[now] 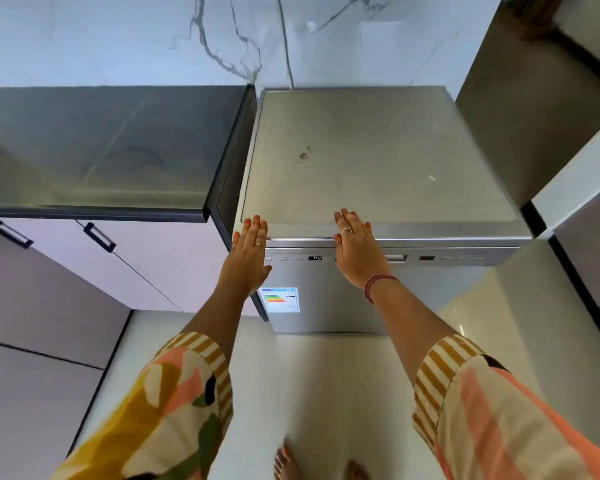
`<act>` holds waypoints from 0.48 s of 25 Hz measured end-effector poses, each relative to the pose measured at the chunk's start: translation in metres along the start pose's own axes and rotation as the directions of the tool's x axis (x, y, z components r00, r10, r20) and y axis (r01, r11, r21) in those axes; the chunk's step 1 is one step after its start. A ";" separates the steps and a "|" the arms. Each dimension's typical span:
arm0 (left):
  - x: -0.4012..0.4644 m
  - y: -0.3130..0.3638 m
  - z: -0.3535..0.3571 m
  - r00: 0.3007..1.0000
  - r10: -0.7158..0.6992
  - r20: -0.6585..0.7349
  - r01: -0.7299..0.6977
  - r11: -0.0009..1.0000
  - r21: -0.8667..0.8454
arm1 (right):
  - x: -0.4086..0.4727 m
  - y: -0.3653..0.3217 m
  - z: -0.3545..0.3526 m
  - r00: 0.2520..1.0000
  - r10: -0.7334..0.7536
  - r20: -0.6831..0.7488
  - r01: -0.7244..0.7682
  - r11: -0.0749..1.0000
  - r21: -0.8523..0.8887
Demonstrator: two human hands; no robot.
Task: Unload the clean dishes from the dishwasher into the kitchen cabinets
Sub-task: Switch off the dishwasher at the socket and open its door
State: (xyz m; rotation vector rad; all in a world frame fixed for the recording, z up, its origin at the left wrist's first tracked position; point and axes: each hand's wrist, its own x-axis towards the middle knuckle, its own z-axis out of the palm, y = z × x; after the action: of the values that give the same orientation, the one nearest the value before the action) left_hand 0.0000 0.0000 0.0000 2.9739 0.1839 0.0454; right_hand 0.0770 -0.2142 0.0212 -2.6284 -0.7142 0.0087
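So the dishwasher (371, 188) is shut, freestanding, steel, sitting between the dark tabletop (101, 147) on the left and a pale wall unit on the right. Display reads P2. No dishes visible at all, they're presumably inside behind the closed door.

Both hands are flat and spread, holding nothing. Left hand (248, 254) is over the top left corner of the door, right hand (357, 247) over the front edge near the middle of the control strip. Can't tell if they're touching.

What could go wrong: the door drops forward toward the person, and the bare feet (288, 462) are right in front of it, so letting it fall open fast could catch shins or toes. Fingers sit near the buttons too, so a stray press might start a cycle.

Nothing blocks the door swing as far as I can see. Cabinets (66, 265) with black handles are low on the left, close by.
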 end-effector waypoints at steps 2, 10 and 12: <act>0.014 -0.007 0.009 0.999 0.032 -0.007 -0.032 0.999 0.016 | 0.011 0.002 0.015 1.000 -0.003 0.007 0.003 1.000 0.008; 0.037 -0.040 0.047 0.916 0.268 -0.299 -0.199 0.950 0.242 | 0.019 0.013 0.067 0.975 -0.038 -0.221 0.004 0.988 -0.154; 0.037 -0.044 0.053 0.905 0.289 -0.311 -0.217 0.945 0.246 | 0.019 0.013 0.070 0.968 -0.057 -0.245 0.010 0.982 -0.190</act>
State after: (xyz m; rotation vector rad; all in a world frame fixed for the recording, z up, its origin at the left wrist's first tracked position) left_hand 0.0340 0.0392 -0.0586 3.1506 -0.1747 0.6185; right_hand 0.0919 -0.1880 -0.0462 -2.7248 -0.7002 -0.4120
